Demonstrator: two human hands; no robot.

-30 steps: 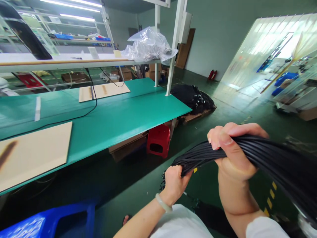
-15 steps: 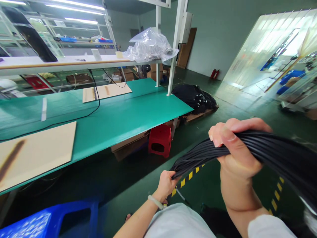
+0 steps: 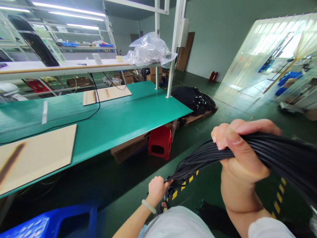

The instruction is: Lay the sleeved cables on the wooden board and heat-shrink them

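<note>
Lower right of the frame, the person's right hand point(image 3: 244, 155) is wrapped firmly round a thick black cable bundle point(image 3: 203, 155), thumb across the front, fingers curled over the top. Bottom centre, the left hand point(image 3: 156, 189) has its fingers closed, apparently pinching the narrow end of that bundle; how many strands it has, I can't tell from here. The bundle arches through the air between the hands and runs out of view at the right edge, touching no table. Progress, my reading: strands are gathered into one bunch and lifted, so the collecting looks done for this lot; it is not laid down, and no tie shows on the visible stretch. Far end is out of sight, so I can't say how it is finished. More seems left over: upper right of centre, a black heap point(image 3: 193, 99) sits on the floor just beyond the corner of the green table point(image 3: 138, 112), and bottom right of centre a dark pile point(image 3: 215, 215) lies below the hands, too dim to identify. Left side, a pale board point(image 3: 44, 152) lies on the tabletop, well apart from both hands.
</note>
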